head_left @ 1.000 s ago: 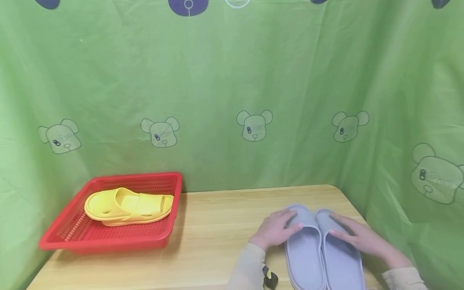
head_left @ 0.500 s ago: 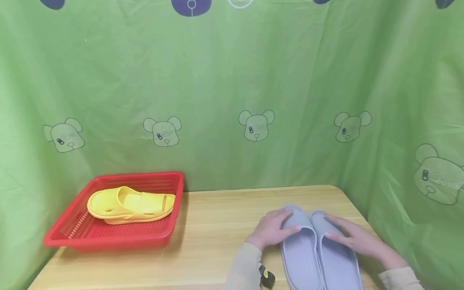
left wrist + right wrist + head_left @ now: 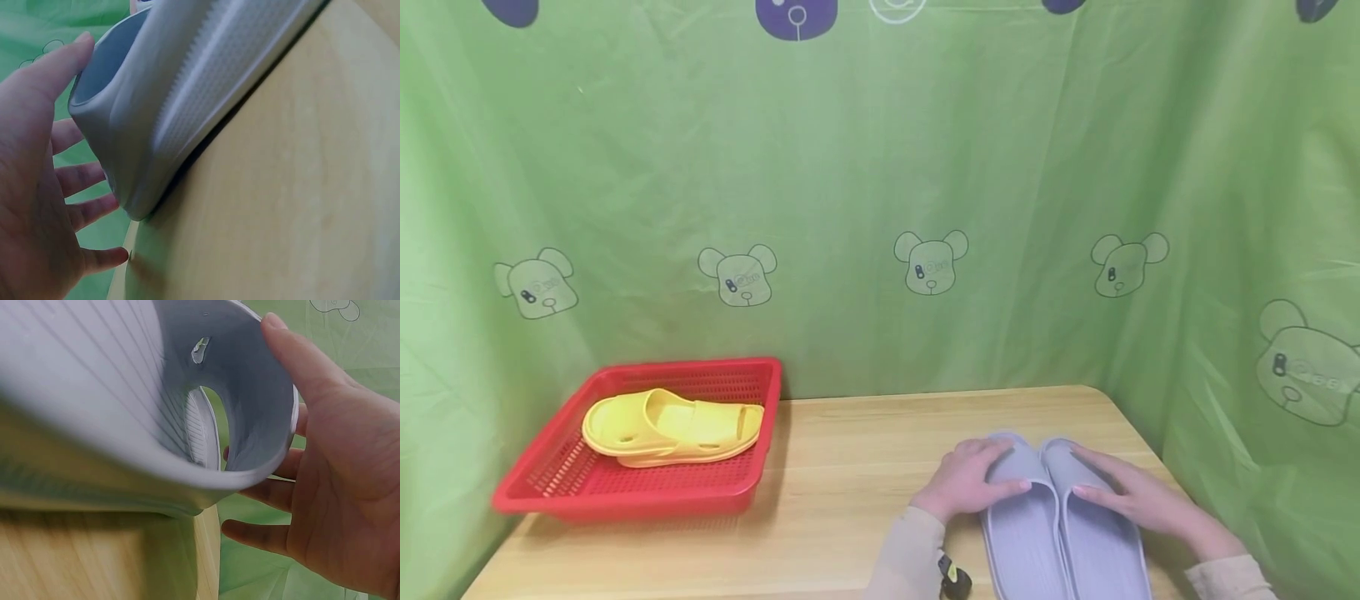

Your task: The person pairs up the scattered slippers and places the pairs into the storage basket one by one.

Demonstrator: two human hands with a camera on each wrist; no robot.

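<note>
Two grey-lilac slippers stand side by side on the right of the wooden table, toes pointing away. On the upper of the left slipper (image 3: pixel 1026 533) rests my left hand (image 3: pixel 966 477). Its thumb tip touches the edge of the foot opening in the left wrist view, while its spread fingers (image 3: pixel 84 178) lie along the outer side. My right hand (image 3: pixel 1138 492) lies over the right slipper (image 3: pixel 1105 542), thumb at the opening's rim. Behind the upper, its fairly straight fingers (image 3: pixel 269 494) are partly hidden in the right wrist view.
A red plastic basket (image 3: pixel 640 504) stands at the table's left with yellow slippers (image 3: pixel 673 425) in it. Green curtain (image 3: pixel 850 167) with bear prints hangs behind and at both sides. A small black device (image 3: pixel 955 581) shows by my left wrist.
Both hands and the grey-lilac slippers stay nearly in place. My left thumb has shifted slightly along the opening's edge. The whole head view has moved a little.
</note>
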